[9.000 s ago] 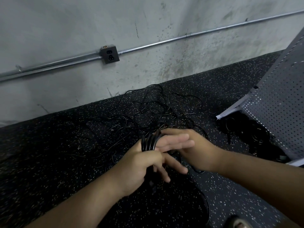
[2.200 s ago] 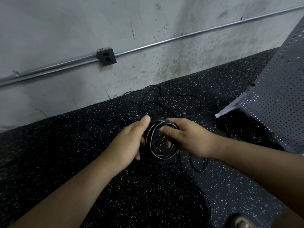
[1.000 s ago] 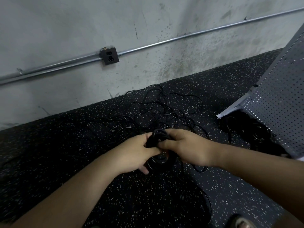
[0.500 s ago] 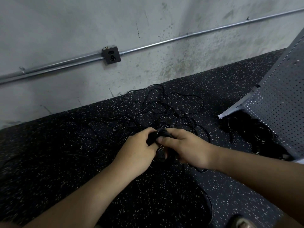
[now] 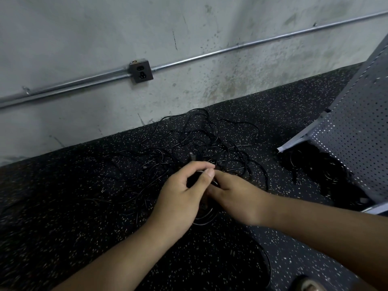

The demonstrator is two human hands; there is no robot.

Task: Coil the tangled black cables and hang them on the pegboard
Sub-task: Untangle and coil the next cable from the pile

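Head view: left hand (image 5: 180, 199), right hand (image 5: 238, 199): each grip clenches the coil (image 5: 206, 217), now bunched.

Grey concrete wall (image 5: 84, 28) at far side, stained and blotchy toward the right, thin dark crack (image 5: 174, 40) above center. Metal conduit (image 5: 231, 48) runs along wall, rising from left to right, passing through a dark square outlet box (image 5: 140, 71) with two sockets. Small clamp (image 5: 26, 90) on conduit at far left. Floor (image 5: 63, 206) is black rubber matting with pale speckles, meeting the wall in a straight edge. Dim light; floor reads greyer at near right.
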